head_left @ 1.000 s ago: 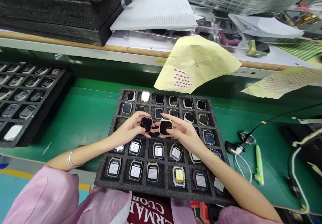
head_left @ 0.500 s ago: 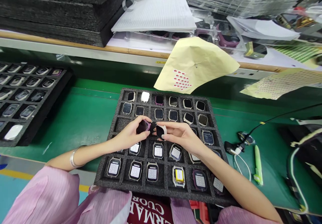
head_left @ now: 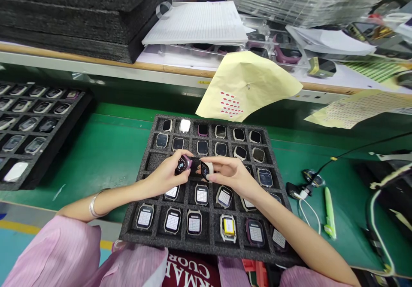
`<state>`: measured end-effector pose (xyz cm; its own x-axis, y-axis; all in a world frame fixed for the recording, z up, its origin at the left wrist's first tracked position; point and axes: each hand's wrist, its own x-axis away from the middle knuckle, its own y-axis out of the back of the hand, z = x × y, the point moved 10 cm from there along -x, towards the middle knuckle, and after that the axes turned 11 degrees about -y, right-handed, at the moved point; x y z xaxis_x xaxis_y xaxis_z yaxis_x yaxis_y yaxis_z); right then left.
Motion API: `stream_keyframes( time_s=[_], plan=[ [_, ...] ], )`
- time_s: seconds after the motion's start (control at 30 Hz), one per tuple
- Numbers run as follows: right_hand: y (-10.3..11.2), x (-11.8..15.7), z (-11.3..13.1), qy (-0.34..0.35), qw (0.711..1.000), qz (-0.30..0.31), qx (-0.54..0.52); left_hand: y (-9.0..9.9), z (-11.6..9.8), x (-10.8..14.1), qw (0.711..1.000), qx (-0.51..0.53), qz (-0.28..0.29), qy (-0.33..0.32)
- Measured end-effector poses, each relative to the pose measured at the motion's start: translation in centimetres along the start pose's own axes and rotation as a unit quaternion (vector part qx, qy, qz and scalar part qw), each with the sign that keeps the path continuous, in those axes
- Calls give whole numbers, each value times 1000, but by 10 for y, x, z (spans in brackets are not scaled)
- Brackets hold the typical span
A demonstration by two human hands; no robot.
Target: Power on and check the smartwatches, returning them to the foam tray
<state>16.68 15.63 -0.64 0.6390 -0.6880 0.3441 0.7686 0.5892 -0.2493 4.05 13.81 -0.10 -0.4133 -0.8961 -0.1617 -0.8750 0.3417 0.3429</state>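
Between the thumb and fingers of my left hand (head_left: 169, 169) is a purple smartwatch (head_left: 183, 164), its dark screen showing a lit picture. My right hand (head_left: 230, 173) grips a pale-cased smartwatch (head_left: 206, 170) on edge, its screen faintly lit and turned to the left. Both watches are held close together, slightly apart, over the middle of a black foam tray (head_left: 206, 247). Watch bodies without straps lie in the tray's compartments; several in the nearer rows show white lit screens. One piece (head_left: 228, 226) in the front row has a yellow part facing up. My forearms hide some compartments.
A second foam tray (head_left: 48, 143) of watch bodies is at the left. On the right lie a green pen-like tool (head_left: 329, 214) and a white cable (head_left: 302, 199). Yellow paper (head_left: 247, 87) hangs from the shelf edge (head_left: 174, 68). Black foam blocks (head_left: 64, 20) are stacked above; a person is beyond.
Both held watch screens have gone from dark to lit. The purple watch is tilted slightly differently in my left hand. My hands stay nearly in place, while the view shifts slightly.
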Motion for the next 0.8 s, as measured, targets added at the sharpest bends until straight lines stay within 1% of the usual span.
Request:
stream_keyframes(
  time_s=[0.2, 0.3, 0.43, 0.63, 0.8],
  plan=[
    [3, 0, 3, 6, 1000, -1, 6, 2, 3, 0, 1000, -4, 1, 6],
    [2, 1, 3, 3, 1000, 0, 8, 2, -1, 0, 1000, 13, -5, -6],
    [-1, 2, 5, 2, 1000, 1, 15, 0, -5, 0, 999, 33, 2, -11],
    [1, 3, 6, 7, 1000, -6, 26, -1, -3, 0, 999, 33, 5, -5],
    [0, 3, 6, 7, 1000, -3, 30, -3, 2, 1, 998, 54, 2, 11]
  ],
)
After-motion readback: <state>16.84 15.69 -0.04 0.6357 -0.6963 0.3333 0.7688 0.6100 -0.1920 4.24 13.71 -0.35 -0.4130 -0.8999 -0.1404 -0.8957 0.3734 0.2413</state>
